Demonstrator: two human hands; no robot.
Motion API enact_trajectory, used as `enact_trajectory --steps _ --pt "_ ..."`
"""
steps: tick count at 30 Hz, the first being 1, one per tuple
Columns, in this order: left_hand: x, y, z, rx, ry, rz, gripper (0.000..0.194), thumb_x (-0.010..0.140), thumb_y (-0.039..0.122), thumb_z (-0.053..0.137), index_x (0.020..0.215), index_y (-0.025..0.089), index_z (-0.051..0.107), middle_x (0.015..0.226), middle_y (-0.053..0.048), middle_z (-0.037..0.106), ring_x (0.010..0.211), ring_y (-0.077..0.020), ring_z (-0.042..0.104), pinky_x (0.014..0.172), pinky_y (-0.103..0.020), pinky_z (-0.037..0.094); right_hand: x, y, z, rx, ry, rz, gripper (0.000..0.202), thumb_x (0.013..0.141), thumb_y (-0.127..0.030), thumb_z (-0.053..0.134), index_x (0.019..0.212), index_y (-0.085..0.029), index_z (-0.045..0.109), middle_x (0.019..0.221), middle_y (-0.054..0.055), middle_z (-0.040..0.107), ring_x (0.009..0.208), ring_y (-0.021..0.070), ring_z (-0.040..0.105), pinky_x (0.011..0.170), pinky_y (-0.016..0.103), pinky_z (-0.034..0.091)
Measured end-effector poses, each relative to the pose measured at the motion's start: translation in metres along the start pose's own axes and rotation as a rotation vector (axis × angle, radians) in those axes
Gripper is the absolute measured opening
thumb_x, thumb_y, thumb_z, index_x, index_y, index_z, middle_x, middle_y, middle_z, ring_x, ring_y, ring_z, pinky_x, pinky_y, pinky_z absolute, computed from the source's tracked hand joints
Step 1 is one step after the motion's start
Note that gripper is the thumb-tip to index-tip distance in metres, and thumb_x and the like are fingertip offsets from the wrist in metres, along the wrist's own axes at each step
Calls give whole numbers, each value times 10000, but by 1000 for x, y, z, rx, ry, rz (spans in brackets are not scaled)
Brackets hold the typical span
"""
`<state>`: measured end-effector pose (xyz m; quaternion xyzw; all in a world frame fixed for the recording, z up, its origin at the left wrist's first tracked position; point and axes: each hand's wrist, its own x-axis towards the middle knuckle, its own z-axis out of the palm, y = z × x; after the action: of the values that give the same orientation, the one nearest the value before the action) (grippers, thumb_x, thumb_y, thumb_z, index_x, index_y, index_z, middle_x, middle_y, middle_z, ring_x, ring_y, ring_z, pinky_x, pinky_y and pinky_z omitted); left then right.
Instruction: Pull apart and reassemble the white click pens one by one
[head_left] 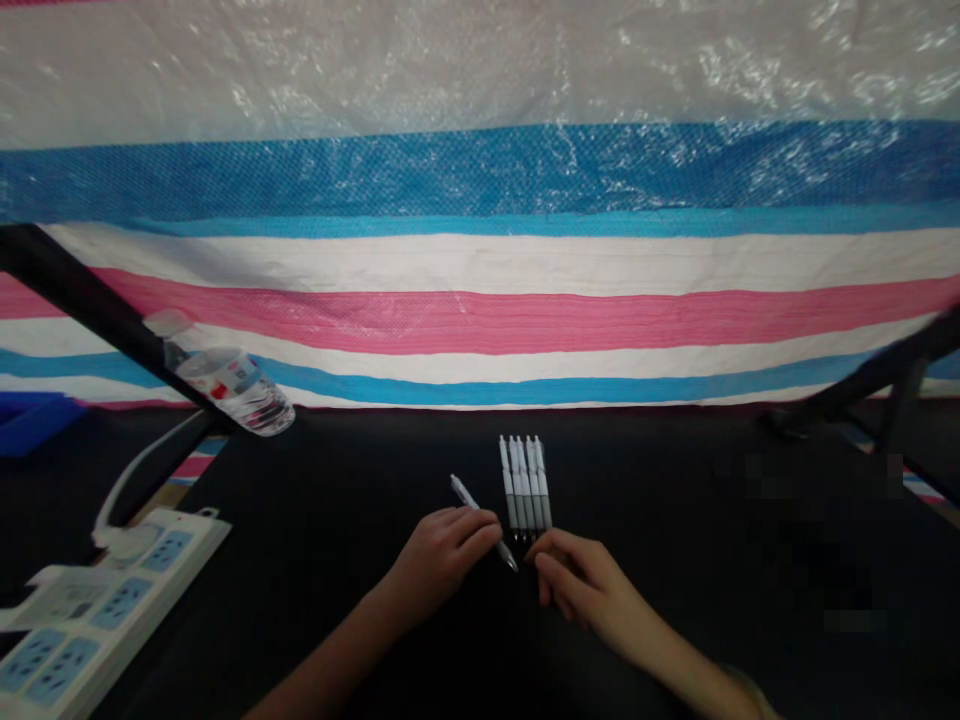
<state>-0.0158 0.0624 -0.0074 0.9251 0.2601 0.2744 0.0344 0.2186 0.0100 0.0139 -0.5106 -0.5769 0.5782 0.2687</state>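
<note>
A white ballpoint pen (463, 491) with a grey grip and a silver tip slants through my left hand (450, 552), whose fingers close around its middle. The tip points down to the right. Several similar white pens (523, 470) lie side by side in a neat row on the black table, their clickers toward the far edge and their tips toward me. Beside the near end of that row is my right hand (576, 578), fingers loosely bent and somewhat apart. I see nothing held in it; its fingertips are close to the pen tips, and contact is unclear.
At the left, a white power strip (142, 610) with a plugged-in cable rests by the black table (337, 450). A clear plastic bottle (240, 390) leans near a black frame bar (97, 310). A blue tray (34, 422) sits far left. Striped sheeting (480, 320) hangs behind.
</note>
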Motion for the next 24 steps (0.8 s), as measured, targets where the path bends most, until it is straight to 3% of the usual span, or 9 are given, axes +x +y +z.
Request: enact_trajectory --steps 5,9,12,14,17,18,21,24 --pt "4 12 -6 -77 119 54 295 1088 228 394 1017 163 672 1003 -97 795 807 -189 752 719 -289 588 -3 10 18 411 -232 195 631 854 -788 531 970 -169 562 683 15 660 436 101 533 350 174 363" --pt "2 19 -9 -164 106 92 251 1074 220 446 1043 157 687 1054 -117 802 838 -202 756 753 -307 600 -6 16 31 620 -289 223 625 854 -763 590 1025 -163 565 655 -5 656 407 73 516 345 146 353" --pt "-3 24 -6 -278 75 71 235 1052 190 490 1185 191 684 1166 -133 784 948 -235 764 830 -343 608 -7 18 34 645 -279 192 578 872 -712 630 1006 -151 587 625 -19 634 391 59 486 345 144 324" --pt "-4 28 -1 -427 115 -75 328 1019 148 537 1312 254 639 1363 -147 695 1087 -261 738 888 -362 606 -7 19 35 659 -261 184 563 869 -703 642 974 -152 589 602 -26 622 377 54 456 341 148 293" --pt "-1 33 4 -810 309 -512 574 958 184 641 1488 323 470 1631 -165 414 1185 -296 700 895 -396 620 -7 19 34 692 -271 210 572 837 -724 656 931 -164 587 572 -33 612 350 50 419 331 157 243" --pt "2 34 3 -990 341 -657 636 946 235 672 1522 326 419 1638 -171 401 1170 -303 710 906 -419 619 -7 18 34 697 -281 224 576 823 -730 663 921 -167 590 563 -37 609 342 48 411 330 159 232" --pt "11 35 0 -1497 264 -973 623 900 380 750 1457 223 516 1387 -197 670 1077 -308 754 919 -431 607 -9 17 35 696 -296 298 562 802 -719 681 899 -171 605 543 -49 598 340 44 400 334 160 210" --pt "14 35 -1 -1675 172 -1122 482 784 398 874 1157 131 727 1044 -164 814 945 -271 786 843 -333 606 -9 18 38 672 -294 361 552 780 -703 701 865 -164 617 524 -48 590 334 42 387 329 163 181"
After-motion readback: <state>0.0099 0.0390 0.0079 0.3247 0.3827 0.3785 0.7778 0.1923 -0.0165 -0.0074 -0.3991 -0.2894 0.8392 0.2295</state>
